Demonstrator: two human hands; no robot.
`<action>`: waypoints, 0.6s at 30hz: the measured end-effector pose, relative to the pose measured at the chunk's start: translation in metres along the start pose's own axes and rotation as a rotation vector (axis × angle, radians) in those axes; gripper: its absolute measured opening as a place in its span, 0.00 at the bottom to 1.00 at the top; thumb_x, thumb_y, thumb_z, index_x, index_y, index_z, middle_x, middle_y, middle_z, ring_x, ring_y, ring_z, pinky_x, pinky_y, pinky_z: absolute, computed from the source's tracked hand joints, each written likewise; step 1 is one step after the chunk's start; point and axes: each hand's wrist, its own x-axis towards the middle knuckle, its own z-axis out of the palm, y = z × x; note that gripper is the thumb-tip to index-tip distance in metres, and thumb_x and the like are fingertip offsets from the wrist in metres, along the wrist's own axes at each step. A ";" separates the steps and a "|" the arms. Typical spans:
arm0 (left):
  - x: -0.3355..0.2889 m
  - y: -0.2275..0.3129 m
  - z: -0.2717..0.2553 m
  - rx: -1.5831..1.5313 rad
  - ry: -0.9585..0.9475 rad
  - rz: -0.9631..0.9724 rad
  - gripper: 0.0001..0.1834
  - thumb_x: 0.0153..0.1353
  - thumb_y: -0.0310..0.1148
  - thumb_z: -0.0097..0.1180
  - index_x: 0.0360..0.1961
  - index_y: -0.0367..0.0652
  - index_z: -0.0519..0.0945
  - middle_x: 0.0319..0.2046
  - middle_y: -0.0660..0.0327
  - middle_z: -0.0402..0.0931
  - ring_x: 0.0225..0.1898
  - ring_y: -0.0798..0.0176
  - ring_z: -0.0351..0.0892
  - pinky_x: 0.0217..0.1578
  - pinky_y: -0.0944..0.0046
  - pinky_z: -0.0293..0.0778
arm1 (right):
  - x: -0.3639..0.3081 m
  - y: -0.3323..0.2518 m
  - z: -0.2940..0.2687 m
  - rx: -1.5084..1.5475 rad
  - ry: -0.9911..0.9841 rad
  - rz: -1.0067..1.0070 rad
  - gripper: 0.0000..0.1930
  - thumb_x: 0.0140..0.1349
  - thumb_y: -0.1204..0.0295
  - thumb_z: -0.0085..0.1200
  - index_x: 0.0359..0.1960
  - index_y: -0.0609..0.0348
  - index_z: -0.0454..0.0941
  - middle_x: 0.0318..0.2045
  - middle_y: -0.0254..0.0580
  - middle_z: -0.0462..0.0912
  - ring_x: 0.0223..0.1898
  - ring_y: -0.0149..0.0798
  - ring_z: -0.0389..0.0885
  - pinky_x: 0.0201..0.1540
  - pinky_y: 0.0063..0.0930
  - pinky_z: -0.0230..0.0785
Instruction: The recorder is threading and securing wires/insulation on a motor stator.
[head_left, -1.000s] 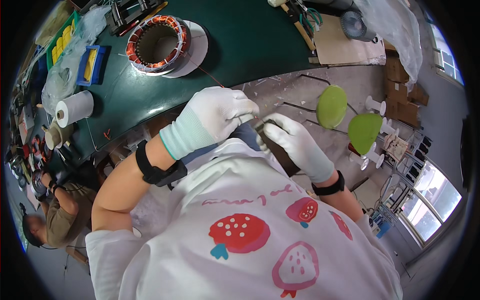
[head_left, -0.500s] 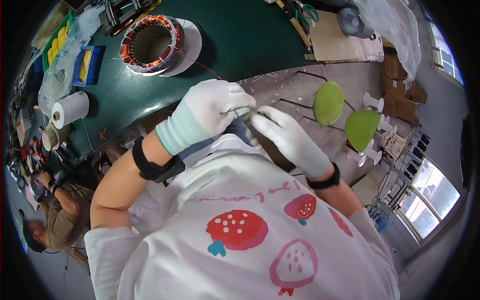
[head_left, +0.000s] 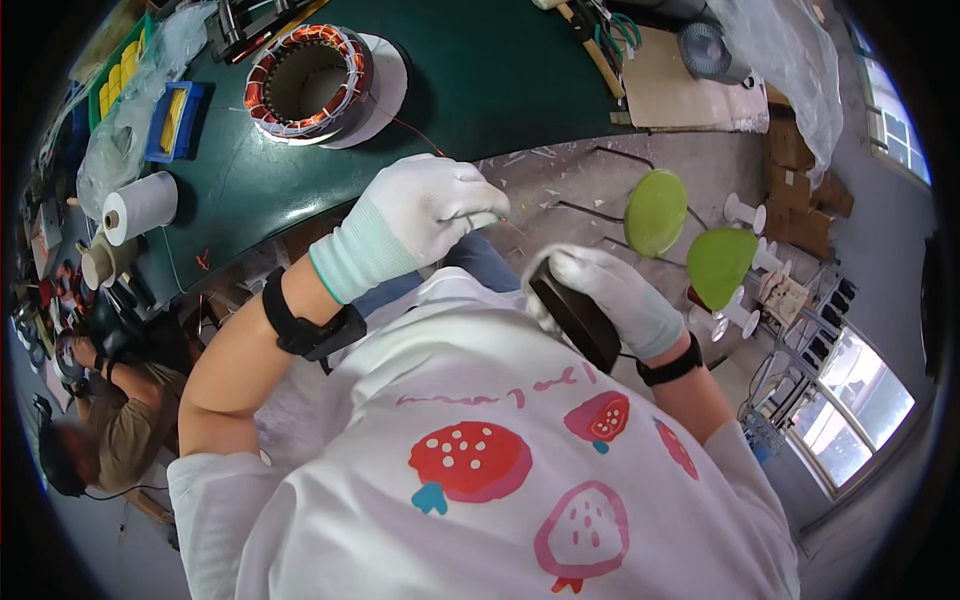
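My left hand (head_left: 432, 208), in a white glove with a pale green cuff, is closed in a pinch at the table's front edge. It holds a thin copper wire (head_left: 408, 126) that runs back to a motor stator (head_left: 360, 100) wound with copper coils and laced with white cord. A short wire end pokes out past the fingertips. To the right and nearer my body, my gloved right hand (head_left: 628, 302) is wrapped round a dark box-shaped tool (head_left: 578, 322), held tilted. Its far end is partly hidden by the fingers.
The stator stands on a white round pad (head_left: 393, 72) on the green table (head_left: 490, 75). A white thread spool (head_left: 142, 208) and a blue tray (head_left: 180, 122) lie left. A hammer (head_left: 598, 60) and cardboard (head_left: 690, 95) lie right. Green stools (head_left: 655, 213) stand beyond; another person (head_left: 130, 400) works at left.
My right hand has drawn away from the left, rightward and toward my body, with the dark tool in it. My left hand stays nearly in place, still pinching the wire.
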 end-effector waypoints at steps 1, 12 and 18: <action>-0.002 0.002 0.002 -0.008 0.019 -0.016 0.13 0.53 0.21 0.61 0.39 0.46 0.87 0.34 0.57 0.84 0.36 0.48 0.83 0.38 0.53 0.78 | -0.002 0.004 0.004 0.104 0.038 0.016 0.22 0.79 0.52 0.43 0.48 0.60 0.78 0.36 0.37 0.83 0.33 0.29 0.80 0.38 0.25 0.75; 0.001 0.004 0.006 -0.014 0.016 -0.024 0.14 0.52 0.20 0.60 0.40 0.46 0.87 0.34 0.57 0.83 0.37 0.48 0.82 0.39 0.52 0.77 | 0.010 0.005 0.008 0.415 0.079 0.094 0.19 0.79 0.54 0.46 0.50 0.57 0.78 0.36 0.33 0.82 0.32 0.27 0.80 0.38 0.24 0.76; 0.004 0.006 0.004 0.019 -0.039 -0.026 0.13 0.51 0.21 0.57 0.38 0.45 0.85 0.34 0.58 0.83 0.38 0.48 0.81 0.40 0.52 0.77 | -0.005 0.005 -0.006 -0.026 0.105 0.025 0.15 0.80 0.62 0.43 0.48 0.61 0.77 0.34 0.37 0.81 0.32 0.29 0.80 0.37 0.25 0.76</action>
